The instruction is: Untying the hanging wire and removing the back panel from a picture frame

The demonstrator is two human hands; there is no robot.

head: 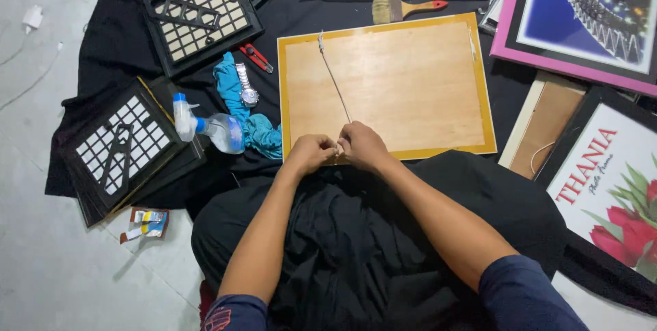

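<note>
From the head view, we pinch a thin string between both sets of fingers: our left hand and right hand meet, fingers closed on its near end. The string runs away from our fingers across the wooden frame back, lying just beyond them on black cloth. Left of our fingers lie a spray bottle, teal rag and wristwatch; a paintbrush lies well beyond

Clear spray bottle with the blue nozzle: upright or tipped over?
Tipped over. The clear plastic spray bottle lies on its side on the black cloth, nozzle pointing left, body against the crumpled teal rag.
</note>
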